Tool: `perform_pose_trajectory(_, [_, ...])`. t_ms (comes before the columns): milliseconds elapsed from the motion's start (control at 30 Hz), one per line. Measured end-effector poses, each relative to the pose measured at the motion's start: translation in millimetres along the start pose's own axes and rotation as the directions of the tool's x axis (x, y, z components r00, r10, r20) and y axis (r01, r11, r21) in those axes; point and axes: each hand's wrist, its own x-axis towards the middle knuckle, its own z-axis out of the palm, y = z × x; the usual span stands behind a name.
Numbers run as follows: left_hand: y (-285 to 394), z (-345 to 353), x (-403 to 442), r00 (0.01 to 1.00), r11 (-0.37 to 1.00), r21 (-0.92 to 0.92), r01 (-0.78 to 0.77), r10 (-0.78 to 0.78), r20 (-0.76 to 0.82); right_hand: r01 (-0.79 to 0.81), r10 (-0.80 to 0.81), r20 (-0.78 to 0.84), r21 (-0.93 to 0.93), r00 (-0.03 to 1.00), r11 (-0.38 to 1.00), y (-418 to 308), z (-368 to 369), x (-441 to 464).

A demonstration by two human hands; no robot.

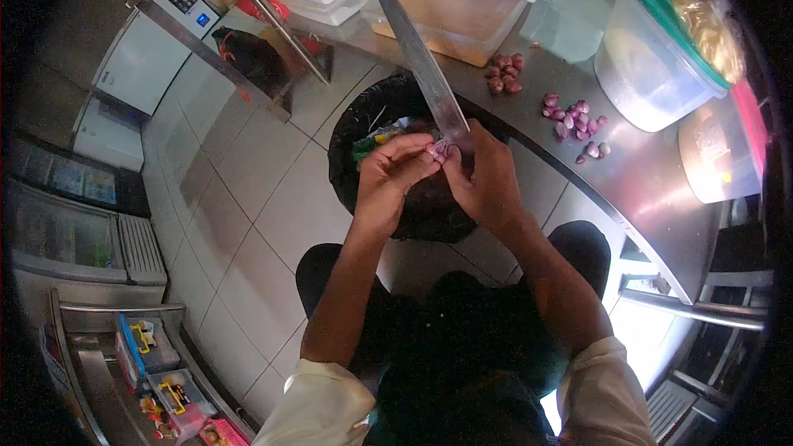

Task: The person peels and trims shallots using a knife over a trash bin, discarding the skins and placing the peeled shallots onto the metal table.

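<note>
A small purple shallot (pixel 439 150) is pinched in the fingertips of my left hand (pixel 385 186). My right hand (pixel 487 182) grips a large kitchen knife (pixel 420 58), its long blade pointing up and away. The right thumb touches the shallot beside the blade's base; the knife handle is hidden in the palm. Both hands are above a round bin with a black liner (pixel 343 136), which has scraps inside. On the metal table (pixel 652 173) to the right lie several smooth purple shallots (pixel 578 120) and a cluster of browner, reddish shallots (pixel 504 74).
Lidded plastic containers (pixel 458 12) stand at the table's back. A clear tub with a green lid (pixel 648 66) and a red-lidded one (pixel 714 157) are at the right. The table's curved edge runs close by the right hand. Plastic boxes (pixel 178 396) sit on a lower-left shelf.
</note>
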Motion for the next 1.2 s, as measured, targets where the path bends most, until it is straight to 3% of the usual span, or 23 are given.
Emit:
perform_pose_trajectory(67, [0.0,-0.5,-0.7,1.0,1.0,-0.012,0.019,-0.019,-0.001,0.08,-0.083,-0.057,-0.038,0.995,0.996,-1.0,-0.1,-0.3])
perform_pose_trajectory(267, [-1.0,-0.2,-1.7,1.0,0.999,-0.047,-0.006,0.006,0.002,0.088,-0.096,-0.082,-0.089,0.992,0.992,1.0,0.3,1.8])
perform_pose_trajectory(467, [-7.4,0.1,0.5,0.996,0.996,-0.016,-0.092,0.092,0.013,0.007,-0.007,0.0,-0.069,1.0,0.998,-16.3,-9.2,3.6])
perform_pose_trajectory(767, [0.5,-1.8,1.0,0.999,0.998,-0.054,-0.02,0.022,0.035,-0.117,0.117,-0.004,0.021,0.993,0.993,-21.6,-8.7,4.2])
perform_pose_trajectory(867, [3.9,-3.6,0.0,0.997,0.98,-0.193,0.056,-0.044,0.063,-0.128,0.131,-0.003,0.183,0.991,0.975,-8.3,-3.2,5.0])
perform_pose_trajectory(933, [7.7,-3.2,-1.0,0.985,0.947,-0.276,0.166,-0.146,0.095,-0.181,0.176,0.045,0.172,0.983,0.968,-14.1,-8.8,5.5])
perform_pose_trajectory(1067, [11.6,1.4,-3.9,0.978,0.953,-0.22,0.207,-0.195,0.072,-0.337,0.33,0.073,0.25,0.941,0.908,-13.5,-5.0,0.7])
perform_pose_trajectory(1200, [-1.0,-6.2,1.0,0.985,0.97,-0.174,0.17,-0.162,0.061,-0.269,0.257,0.08,0.258,0.963,0.928,-8.4,-3.8,1.3])
